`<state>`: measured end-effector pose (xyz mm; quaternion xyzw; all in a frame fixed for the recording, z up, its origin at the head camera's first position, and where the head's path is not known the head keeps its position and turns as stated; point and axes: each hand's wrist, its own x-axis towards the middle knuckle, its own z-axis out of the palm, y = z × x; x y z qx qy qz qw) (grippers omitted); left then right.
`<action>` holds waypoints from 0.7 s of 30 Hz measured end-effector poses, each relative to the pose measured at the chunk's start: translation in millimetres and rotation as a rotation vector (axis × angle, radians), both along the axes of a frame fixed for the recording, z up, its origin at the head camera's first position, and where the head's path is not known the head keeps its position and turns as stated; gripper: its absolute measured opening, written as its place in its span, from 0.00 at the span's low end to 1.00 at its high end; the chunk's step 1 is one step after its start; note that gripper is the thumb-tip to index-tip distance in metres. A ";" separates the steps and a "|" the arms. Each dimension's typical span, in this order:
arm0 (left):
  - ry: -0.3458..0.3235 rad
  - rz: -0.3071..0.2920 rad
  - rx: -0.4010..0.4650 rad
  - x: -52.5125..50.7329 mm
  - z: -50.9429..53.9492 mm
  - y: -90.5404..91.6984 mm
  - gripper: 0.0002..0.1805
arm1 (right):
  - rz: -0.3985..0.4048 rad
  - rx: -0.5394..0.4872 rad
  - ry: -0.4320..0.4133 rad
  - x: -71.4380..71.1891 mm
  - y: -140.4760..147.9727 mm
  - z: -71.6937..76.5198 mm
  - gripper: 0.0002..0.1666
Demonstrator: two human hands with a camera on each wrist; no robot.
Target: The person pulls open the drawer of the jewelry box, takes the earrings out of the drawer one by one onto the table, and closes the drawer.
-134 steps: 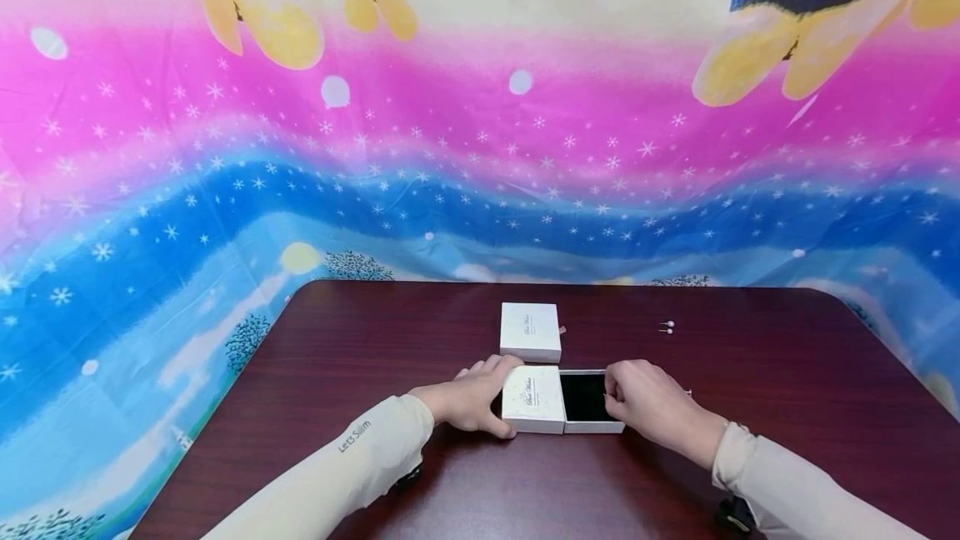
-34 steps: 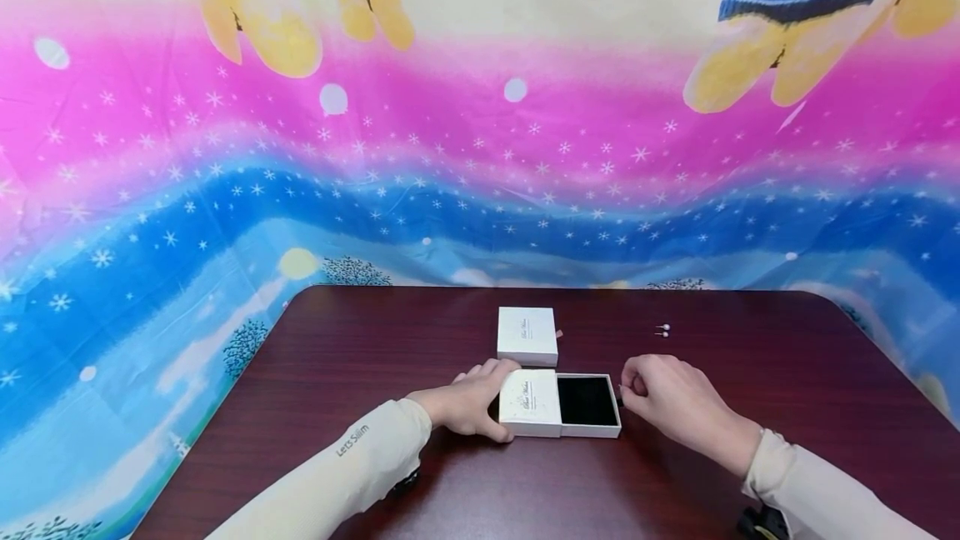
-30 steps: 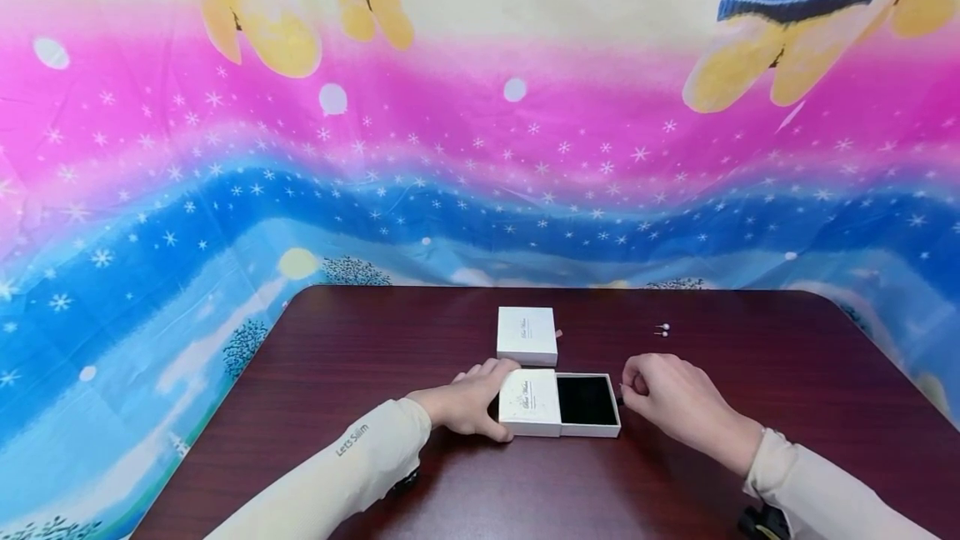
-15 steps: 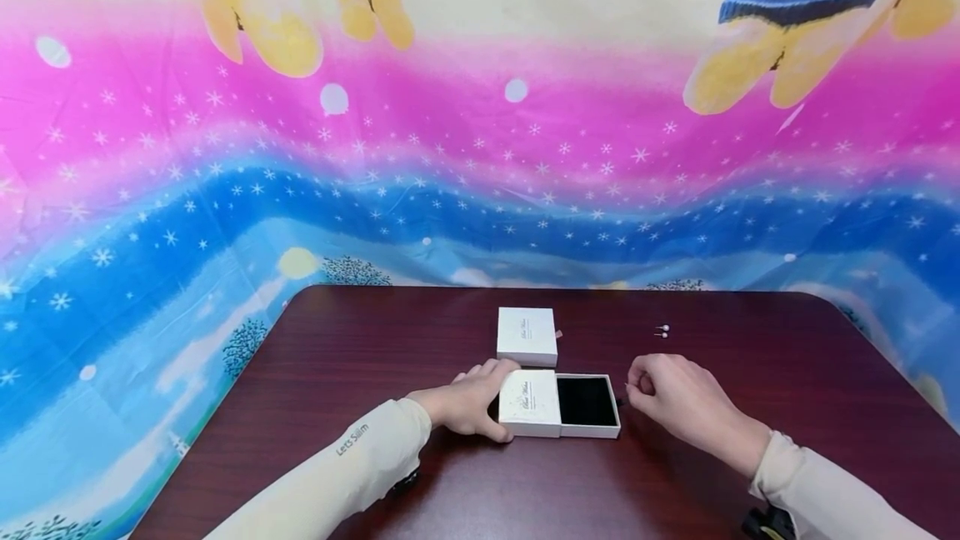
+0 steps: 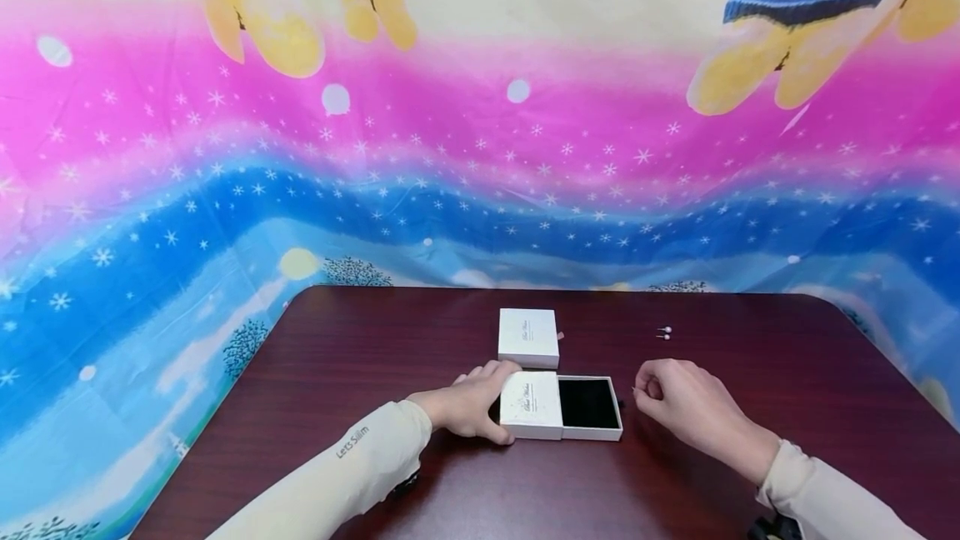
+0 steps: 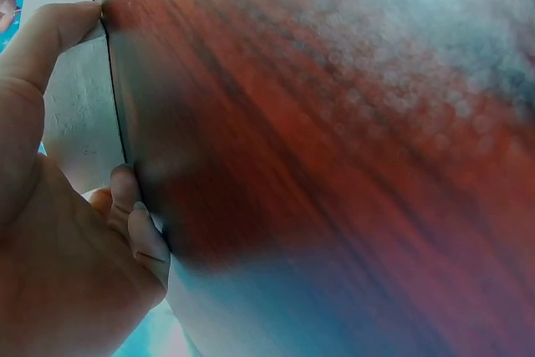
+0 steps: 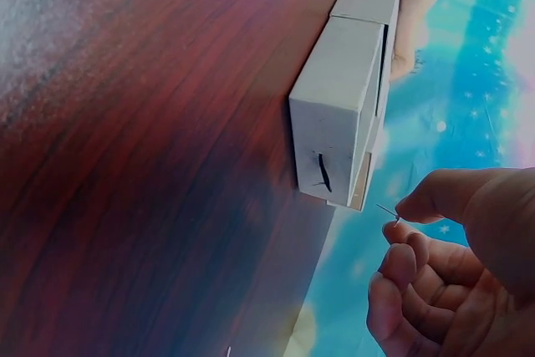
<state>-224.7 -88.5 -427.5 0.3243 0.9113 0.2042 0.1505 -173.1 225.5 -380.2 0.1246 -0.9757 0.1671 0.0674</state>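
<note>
My left hand [image 5: 474, 408] grips the white sleeve of a small gift box [image 5: 531, 400], thumb on the near side and fingers round the far side. The box's drawer [image 5: 619, 422] is pulled out to the right and shows a black lining. Just right of the drawer, my right hand [image 5: 690, 400] pinches a tiny stud earring [image 7: 386, 211] between thumb and forefinger. Only its thin metal post shows, in the right wrist view; its head is hidden by the fingertips. The drawer's black pull ribbon [image 7: 324, 173] sticks out of its end face.
A second white box [image 5: 528, 336], closed and with a pinkish tab, stands right behind the first. Two pearl stud earrings [image 5: 665, 333] lie at the back right of the dark wooden table [image 5: 420, 315]. A patterned curtain [image 5: 450, 148] hangs behind.
My right hand has moved from over the drawer to its right side, drifting slightly further right in the last second. The left hand and the box have stayed in place.
</note>
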 end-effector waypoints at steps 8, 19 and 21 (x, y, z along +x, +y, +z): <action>-0.001 0.003 -0.002 0.7 0.5 0.8 0.50 | -0.007 0.001 0.022 0.9 4.3 -2.5 0.07; -0.008 0.008 -0.003 1.1 1.7 0.7 0.50 | -0.018 -0.005 0.012 2.4 9.9 -3.4 0.06; -0.007 0.007 -0.003 0.8 1.3 0.7 0.50 | -0.020 -0.005 0.009 2.8 11.1 -3.9 0.06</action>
